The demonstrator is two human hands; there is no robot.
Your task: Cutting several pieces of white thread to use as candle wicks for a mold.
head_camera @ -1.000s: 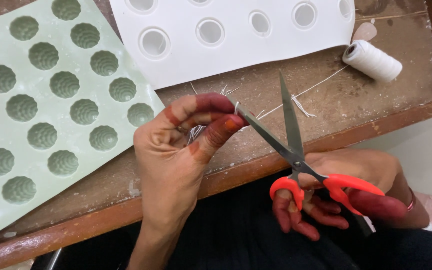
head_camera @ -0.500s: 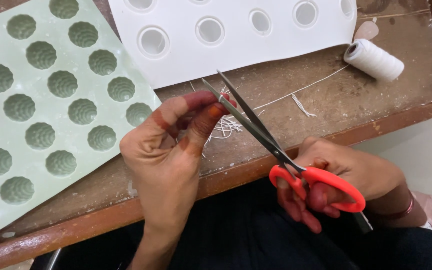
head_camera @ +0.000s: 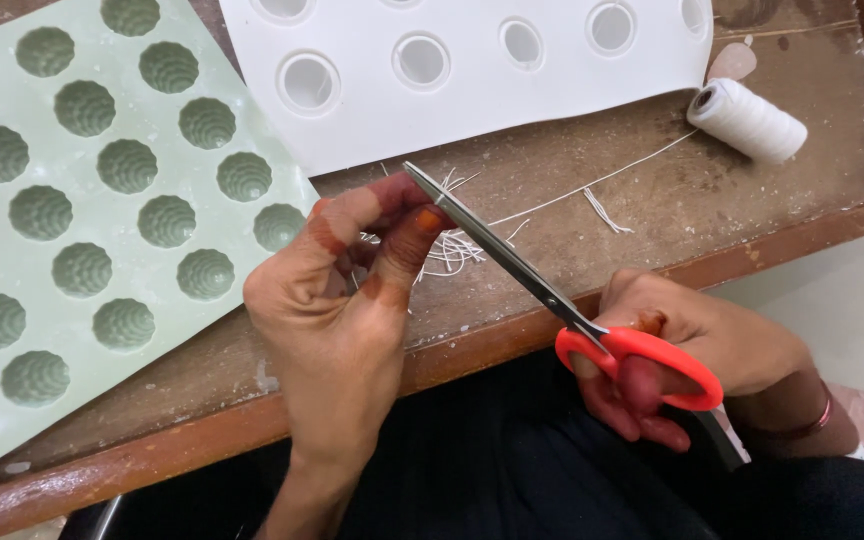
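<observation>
Nearby, green mould [head_camera: 102, 200] cavities filled; right hand [head_camera: 692, 350] (scissors [head_camera: 552, 290]).

Single view, worn on the head, looking steeply down and slightly forward from close above the lap. Framed tight around the left hand [head_camera: 337, 300] at centre and the right hand [head_camera: 692, 355] lower right, both near the lens and cut at the wrists by the lower edge. Beyond the hands, the wooden table [head_camera: 652, 200] running slantwise, its front edge just under the fingers. Left of the left hand, a green mould [head_camera: 102, 200] cropped by the frame's left edge; above it, a white mould [head_camera: 472, 80] cropped by the top. Up and right of the right hand, a thread spool [head_camera: 749, 121] near the corner. No second view to overlap.
</observation>
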